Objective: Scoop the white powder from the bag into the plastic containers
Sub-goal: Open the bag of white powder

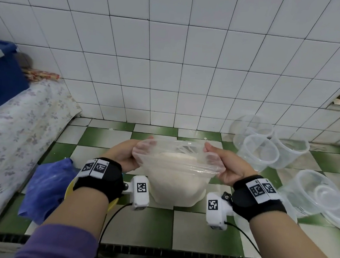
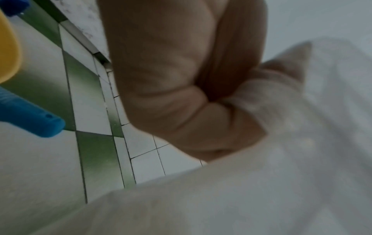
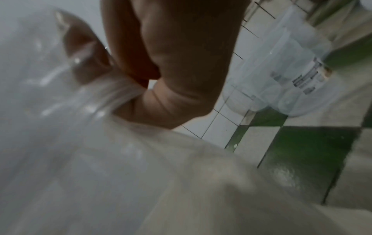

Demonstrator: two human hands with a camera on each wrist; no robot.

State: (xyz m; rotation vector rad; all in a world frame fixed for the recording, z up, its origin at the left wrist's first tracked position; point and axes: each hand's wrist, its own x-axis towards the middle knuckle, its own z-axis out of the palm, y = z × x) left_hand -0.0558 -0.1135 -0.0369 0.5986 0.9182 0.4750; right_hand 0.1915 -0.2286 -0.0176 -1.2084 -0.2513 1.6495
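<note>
A clear plastic bag [image 1: 178, 179] full of white powder [image 1: 174, 160] stands in the middle of the green and white tiled counter. My left hand [image 1: 130, 156] grips the bag's rim on the left, fingers inside the plastic. My right hand [image 1: 221, 164] grips the rim on the right, and the mouth is stretched wide between them. The left wrist view shows the left hand [image 2: 191, 95] curled over bag film [image 2: 261, 174]. In the right wrist view the right hand [image 3: 171, 71] pinches bunched bag film [image 3: 100, 143]. Several clear plastic containers [image 1: 259, 151] lie to the right.
More clear tubs and lids [image 1: 323, 198] sit at the right edge. A yellow bowl [image 1: 110, 204] and a blue plastic bag [image 1: 46, 188] lie under my left forearm; a blue handle [image 2: 32, 114] shows beside the yellow bowl [image 2: 8, 52]. A floral cloth [image 1: 14, 135] covers the left side.
</note>
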